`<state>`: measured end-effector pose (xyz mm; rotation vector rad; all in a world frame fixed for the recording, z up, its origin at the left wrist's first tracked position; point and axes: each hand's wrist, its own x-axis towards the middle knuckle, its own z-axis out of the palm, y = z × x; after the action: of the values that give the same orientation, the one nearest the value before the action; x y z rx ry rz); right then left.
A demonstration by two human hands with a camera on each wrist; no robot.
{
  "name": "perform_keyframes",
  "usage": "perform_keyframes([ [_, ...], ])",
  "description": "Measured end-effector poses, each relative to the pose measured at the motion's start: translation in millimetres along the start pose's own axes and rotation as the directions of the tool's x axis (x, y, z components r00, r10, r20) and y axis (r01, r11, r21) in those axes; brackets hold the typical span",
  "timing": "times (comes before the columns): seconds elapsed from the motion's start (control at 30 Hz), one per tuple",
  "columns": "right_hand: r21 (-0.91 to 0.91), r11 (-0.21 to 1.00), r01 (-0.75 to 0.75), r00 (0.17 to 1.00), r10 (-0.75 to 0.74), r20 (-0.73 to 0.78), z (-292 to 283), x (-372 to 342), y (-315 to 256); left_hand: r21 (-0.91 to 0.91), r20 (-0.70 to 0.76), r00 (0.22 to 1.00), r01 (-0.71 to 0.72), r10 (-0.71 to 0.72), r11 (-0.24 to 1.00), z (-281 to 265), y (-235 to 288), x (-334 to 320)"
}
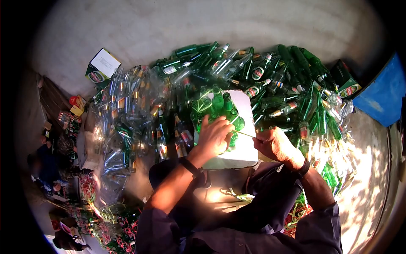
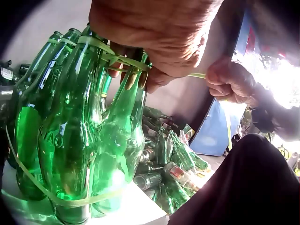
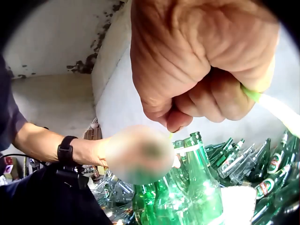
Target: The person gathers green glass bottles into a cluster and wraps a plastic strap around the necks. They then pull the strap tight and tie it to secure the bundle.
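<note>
A cluster of upright green bottles (image 1: 218, 100) stands on a white block (image 1: 248, 152). Green strap runs around the necks, and in the left wrist view a lower band (image 2: 77, 203) circles the bodies. Over the near necks, my left hand (image 1: 213, 134) has its fingers and thumb curled about a bottle neck (image 2: 138, 70); part of the grip is hidden. My right hand (image 1: 277, 145), right of the cluster, is a fist around the strap (image 1: 245, 134), which stretches taut between the hands. In the right wrist view, a strap end (image 3: 252, 94) leaves that fist (image 3: 201, 61).
Piles of loose green and clear bottles (image 1: 127, 97) lie left, behind and right of the block. A blue panel (image 1: 380, 93) stands at the far right, beside a carton (image 1: 344, 80). Another carton (image 1: 101, 67) is back left. Tangled red and green strips (image 1: 89, 188) lie lower left.
</note>
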<state>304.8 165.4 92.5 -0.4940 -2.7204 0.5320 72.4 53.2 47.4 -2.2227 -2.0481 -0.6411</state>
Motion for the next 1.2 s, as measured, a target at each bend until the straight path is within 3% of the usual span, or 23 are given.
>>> perform_keyframes([
  [0.03, -0.022, 0.999, -0.031, 0.999, 0.031, 0.016, -6, 3, -2, -0.014, -0.061, 0.998, -0.026, 0.026, 1.0, 4, -1, -2],
  [0.07, -0.052, 0.998, 0.027, 0.999, -0.029, -0.029, -5, 2, 6, -0.029, -0.124, 0.991, -0.053, 0.049, 0.998, 9, -3, -3],
  [0.13, 0.184, 0.978, -0.103, 0.993, 0.113, -0.045, -8, 6, 14, -0.038, -0.075, 0.997, 0.002, -0.005, 0.999, 8, 1, -1],
  [0.17, 0.074, 0.992, 0.104, 0.989, -0.096, -0.111, -14, 10, 17, -0.04, -0.025, 0.998, 0.052, -0.053, 0.998, 6, 3, -1],
  [0.2, 0.076, 0.992, 0.105, 0.99, -0.096, -0.106, -5, 8, 34, -0.043, -0.024, 0.998, 0.056, -0.058, 0.997, 4, 4, 0],
  [0.27, 0.092, 0.992, 0.081, 0.991, -0.071, -0.113, 25, 0, 74, -0.009, 0.029, 0.995, 0.1, -0.099, 0.995, 0, 5, 2],
  [0.3, 0.259, 0.964, 0.053, 0.993, -0.024, -0.114, -1, 9, 41, -0.012, 0.033, 0.994, 0.103, -0.102, 0.995, -1, 5, 2],
  [0.43, 0.287, 0.958, 0.018, 0.999, -0.003, -0.054, 2, -2, 41, -0.051, 0.043, 0.991, 0.126, -0.124, 0.991, 2, 7, 2],
  [0.5, 0.451, 0.881, -0.145, 0.986, 0.164, -0.002, 6, -8, 45, -0.066, 0.003, 0.99, 0.142, -0.142, 0.988, 5, 8, 3],
  [0.57, 0.436, 0.886, -0.157, 0.986, 0.167, 0.015, 7, -9, 50, -0.046, -0.012, 0.998, 0.054, -0.054, 0.997, 4, 5, 2],
  [0.67, 0.417, 0.894, -0.163, 0.985, 0.174, 0.01, 8, -8, 53, -0.054, -0.013, 0.998, 0.061, -0.062, 0.997, 0, 8, 4],
  [0.77, 0.389, 0.916, -0.099, 0.989, 0.132, -0.06, -2, -3, 46, -0.021, 0.029, 0.992, 0.127, -0.126, 0.992, 0, 8, 5],
  [0.87, 0.227, 0.974, 0.019, 0.994, 0.006, -0.107, -19, 6, 42, -0.007, 0.109, 0.981, 0.163, -0.162, 0.987, -7, 12, 7],
  [0.93, -0.058, 0.96, 0.273, 0.953, -0.278, -0.123, -29, 20, 36, 0.003, 0.069, 0.989, 0.131, -0.131, 0.991, -3, 12, 4],
  [1.0, -0.131, 0.954, 0.272, 0.949, -0.288, -0.13, -34, 36, 35, 0.015, 0.032, 0.995, 0.099, -0.1, 0.995, 1, 10, 3],
  [1.07, -0.326, 0.896, 0.303, 0.933, -0.349, -0.092, -40, 61, 29, -0.049, 0.026, 0.996, 0.092, -0.09, 0.995, 4, 7, 2],
  [1.2, -0.312, 0.88, 0.358, 0.902, -0.413, -0.129, -31, 112, 23, -0.013, -0.025, 0.996, 0.08, -0.081, 0.997, 10, 2, 1],
])
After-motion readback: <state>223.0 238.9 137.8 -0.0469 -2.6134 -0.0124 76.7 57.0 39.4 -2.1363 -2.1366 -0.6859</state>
